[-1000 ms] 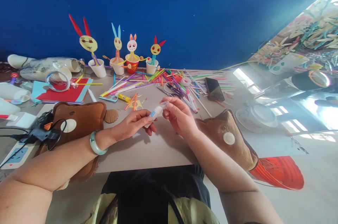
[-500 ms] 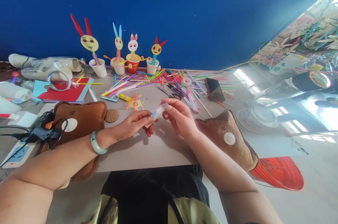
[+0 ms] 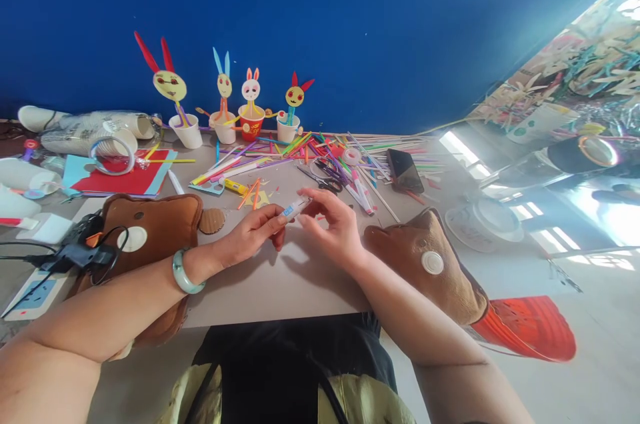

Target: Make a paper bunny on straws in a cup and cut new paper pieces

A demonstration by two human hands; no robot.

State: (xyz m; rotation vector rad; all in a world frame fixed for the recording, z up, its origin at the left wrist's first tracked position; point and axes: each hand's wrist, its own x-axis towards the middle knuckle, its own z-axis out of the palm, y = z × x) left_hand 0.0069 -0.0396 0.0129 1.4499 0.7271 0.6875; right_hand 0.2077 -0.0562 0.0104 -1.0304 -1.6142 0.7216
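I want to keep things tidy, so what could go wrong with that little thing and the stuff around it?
The small, narrow whitish item with a blue label might slip, since only the left hand clearly grips it, up above the grey tabletop. Also, the right hand might bump the black-handled metal scissors lying near it among the colourful thin sticks, perhaps scattering some.

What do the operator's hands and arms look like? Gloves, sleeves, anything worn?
No gloves on either the left hand or the right hand, and no sleeve covers either forearm. The left wrist carries a smooth, rounded bangle in pale, mottled green. The right wrist has nothing on it. No rings that I can make out.
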